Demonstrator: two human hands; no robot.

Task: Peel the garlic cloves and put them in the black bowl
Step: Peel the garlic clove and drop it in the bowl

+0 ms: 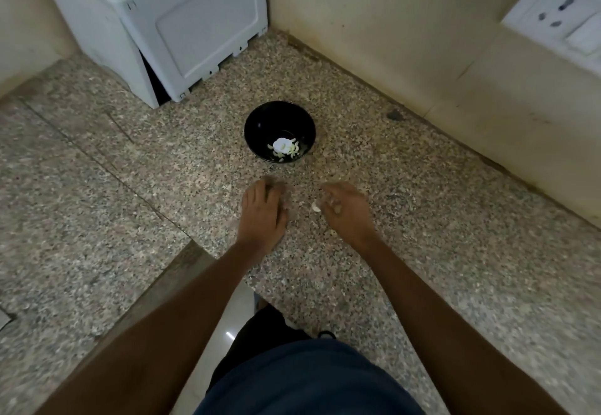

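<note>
Several peeled garlic cloves (pixel 286 149) already lie in your black bowl (pixel 260 128) on the desk (pixel 422 252), your right hand (pixel 346 206) pinches another clove (pixel 316 207) just short of it, left hand (pixel 263 211) flat, fingers loose, more peeling likely left.

Blurred by motion: fingertips of the left hand (pixel 262 211), so unclear whether anything lies under them. Likewise smeared, the curled fingers of the right hand (pixel 346 208); grip on the pale garlic clove (pixel 315 207) just beside them impossible to confirm. Too small to count or tell peeled from skin: pale pieces in the black bowl (pixel 260 125). Cut off by the top edge: white appliance (pixel 156 24). Cut off at right: wall socket (pixel 559 14). Cropped at both sides: speckled worktop (pixel 97 170).
</note>
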